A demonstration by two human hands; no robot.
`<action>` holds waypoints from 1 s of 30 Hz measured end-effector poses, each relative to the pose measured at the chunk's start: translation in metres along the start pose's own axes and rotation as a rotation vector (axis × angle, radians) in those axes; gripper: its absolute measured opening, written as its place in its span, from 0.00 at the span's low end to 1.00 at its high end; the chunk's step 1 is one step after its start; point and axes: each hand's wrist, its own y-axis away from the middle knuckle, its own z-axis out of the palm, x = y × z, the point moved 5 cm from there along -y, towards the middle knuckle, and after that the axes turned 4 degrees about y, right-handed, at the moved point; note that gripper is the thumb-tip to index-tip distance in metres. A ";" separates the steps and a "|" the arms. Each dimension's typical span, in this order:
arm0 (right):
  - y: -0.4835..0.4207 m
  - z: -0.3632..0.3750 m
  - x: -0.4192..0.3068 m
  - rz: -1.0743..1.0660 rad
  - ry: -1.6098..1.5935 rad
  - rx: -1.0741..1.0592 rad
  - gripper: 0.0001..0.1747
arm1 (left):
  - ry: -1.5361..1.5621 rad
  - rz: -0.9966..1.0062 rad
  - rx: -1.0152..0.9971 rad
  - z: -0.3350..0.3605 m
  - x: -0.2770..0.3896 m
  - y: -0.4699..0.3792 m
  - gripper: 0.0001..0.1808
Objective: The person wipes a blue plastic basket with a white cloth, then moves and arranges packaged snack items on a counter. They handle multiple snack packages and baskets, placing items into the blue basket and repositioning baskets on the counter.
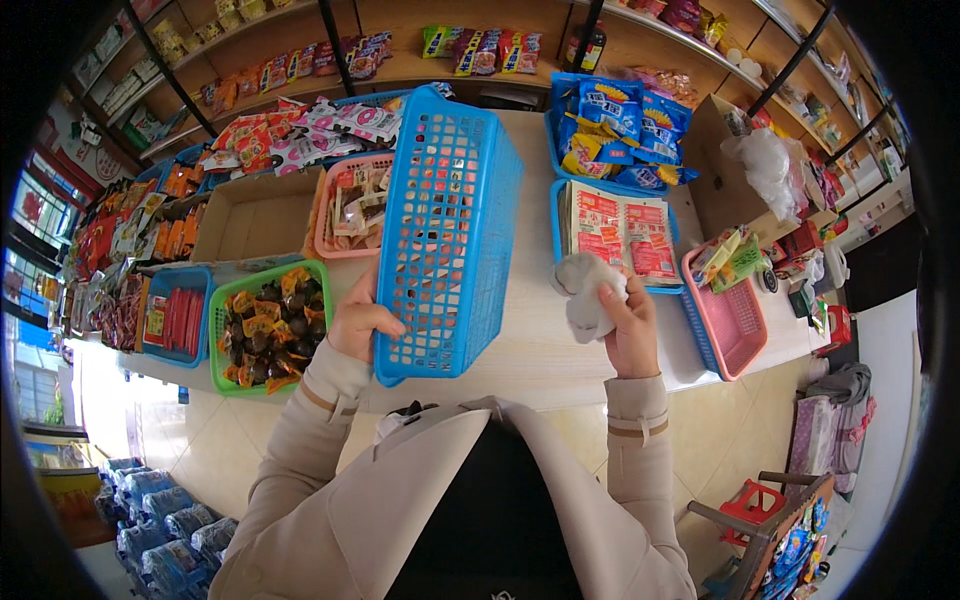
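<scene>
My left hand (361, 319) grips the rim of a blue perforated plastic basket (465, 240), which is tilted on its side above the table. In my right hand (631, 326) is a crumpled white cloth or tissue (589, 296), held between thumb and fingers. Just beyond that hand, a blue basket (556, 217) contains flat red-and-white snack packets (624, 225). Left of my left hand stands a green basket (327, 289) of dark, orange-wrapped snacks (270, 326). Partly hidden behind the tilted basket is a pink basket (321, 225) with small packets.
An open cardboard box (251, 217) and a small blue basket (180, 356) of red packets are at left. Blue snack bags (622, 120) fill a basket at the back right. A pink basket (739, 330) sits near the right edge. Shelves (420, 67) line the back; bottled-water packs (161, 517) stand on the floor.
</scene>
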 end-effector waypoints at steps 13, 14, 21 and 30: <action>0.031 0.116 -0.007 -1.010 0.774 -0.244 0.23 | 0.103 -0.067 -0.022 0.005 -0.028 -0.004 0.48; 0.025 0.111 -0.005 -0.999 0.769 -0.150 0.22 | 0.088 -0.107 -0.072 0.008 -0.031 -0.004 0.49; -0.019 0.064 -0.023 -0.477 0.413 0.135 0.12 | 0.070 -0.095 -0.158 0.027 -0.027 -0.001 0.54; 0.018 0.125 -0.073 -1.016 1.004 -0.008 0.23 | -0.067 -0.142 -0.204 0.047 -0.031 -0.006 0.60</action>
